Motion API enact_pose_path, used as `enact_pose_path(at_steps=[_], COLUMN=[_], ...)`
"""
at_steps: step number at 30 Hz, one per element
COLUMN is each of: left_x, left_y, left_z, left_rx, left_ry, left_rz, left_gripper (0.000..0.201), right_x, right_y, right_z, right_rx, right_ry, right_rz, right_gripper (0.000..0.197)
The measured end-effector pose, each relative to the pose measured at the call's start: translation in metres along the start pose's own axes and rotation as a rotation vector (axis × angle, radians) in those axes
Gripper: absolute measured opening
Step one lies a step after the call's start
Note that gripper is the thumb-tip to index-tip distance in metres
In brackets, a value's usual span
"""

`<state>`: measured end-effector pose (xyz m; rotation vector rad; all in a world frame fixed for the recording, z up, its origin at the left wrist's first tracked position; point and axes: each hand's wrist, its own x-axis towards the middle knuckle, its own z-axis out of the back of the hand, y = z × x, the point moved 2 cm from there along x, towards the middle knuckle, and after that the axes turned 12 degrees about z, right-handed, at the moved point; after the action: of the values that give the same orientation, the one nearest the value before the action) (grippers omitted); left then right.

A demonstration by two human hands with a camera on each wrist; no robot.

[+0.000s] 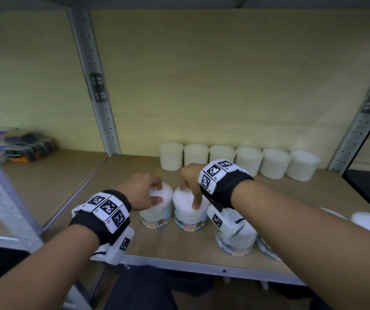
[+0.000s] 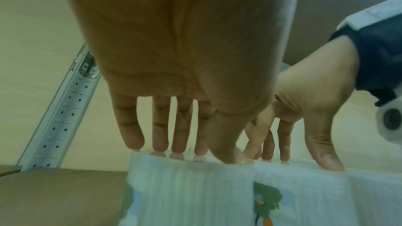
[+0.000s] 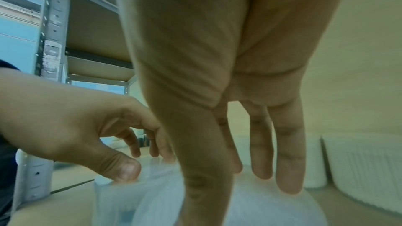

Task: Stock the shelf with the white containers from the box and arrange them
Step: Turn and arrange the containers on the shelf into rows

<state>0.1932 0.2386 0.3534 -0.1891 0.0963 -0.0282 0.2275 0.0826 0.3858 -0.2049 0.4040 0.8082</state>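
Head view is showing the left hand (image 1: 142,191) gripping the top of one tub (image 1: 157,209) from above, fingers and thumb curling round its lid, while the right hand (image 1: 190,182) is gripping the neighbouring tub (image 1: 189,212), the two touching mid-shelf (image 1: 179,247). Six more tubs (image 1: 237,159) are lining the back wall at twelve o'clock. Another tub (image 1: 237,242) is sitting at four o'clock, partly hidden under the right wrist. Boxes (image 1: 18,146) are lying at ten o'clock.

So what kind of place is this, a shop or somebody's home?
Probably a shop or stockroom. A metal shelf upright with punched holes, a neat back row of identical white containers, and boxed goods on the next shelf all suggest retail stocking.
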Motion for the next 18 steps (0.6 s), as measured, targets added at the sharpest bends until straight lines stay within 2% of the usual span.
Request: enact_pose_path(at_steps=[4, 9, 18], left_x=[-0.021, -0.037, -0.049], left_y=[0.000, -0.004, -0.012], left_z=[-0.001, -0.003, -0.005], left_rx=[-0.019, -0.020, -0.019], left_ry=[-0.006, -0.019, -0.008], left_rz=[-0.002, -0.014, -0.034], left_gripper=[0.035, 0.035, 0.034], right_x=[-0.017, -0.038, -0.057], right_y=[0.012, 0.025, 0.023], right_z=[-0.006, -0.009, -0.019], right_rx=[0.064, 0.033, 0.070], right_ry=[0.026, 0.008, -0.045], right_rz=[0.025, 0.039, 0.064], right_gripper=[0.075, 0.075, 0.075])
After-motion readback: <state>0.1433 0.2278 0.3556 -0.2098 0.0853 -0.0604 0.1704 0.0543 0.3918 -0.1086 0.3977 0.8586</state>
